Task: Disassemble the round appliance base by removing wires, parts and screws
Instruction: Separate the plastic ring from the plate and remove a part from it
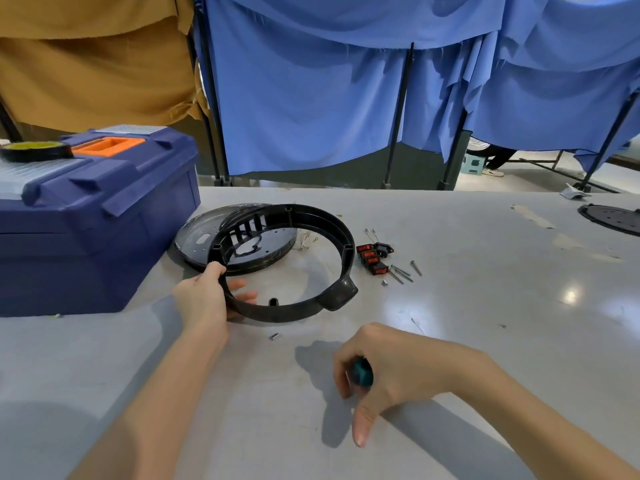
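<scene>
Left grip: the left grip [204, 299] holds the ring [311, 212] at its near-left rim, thumb on the top edge and outer wall, fingers [242, 295] curled inside the rim.
Ring: a black plastic hoop, open through the middle, with upright ribs on its far-left inner wall and a bulging lug [341, 294] on its near-right side. It sits at the middle of the counter [485, 306]; its far-left part overlaps the plate [194, 237]. Whether that side rests on the plate or is lifted off it, I cannot tell.
Plate: a black round plate just behind and left of the ring, flat on the counter, close to the toolbox [86, 237].
Right grip: the right grip [398, 368] is closed round a teal-handled screwdriver [362, 370], near the front of the counter and well apart from the ring; the thumb points down. The tool's tip is hidden.
Loose parts: red switches [370, 259] and a black socket [382, 249] lie just right of the ring, with screws [401, 271] beside them. A small metal sleeve [273, 336] lies in front of the ring.
Toolbox: blue with an orange handle, at the left, a tape roll [34, 150] on its lid.
Far right: another black disc [613, 220] at the counter's edge.
Behind: blue curtains [311, 98] and a brown cloth [86, 64].
</scene>
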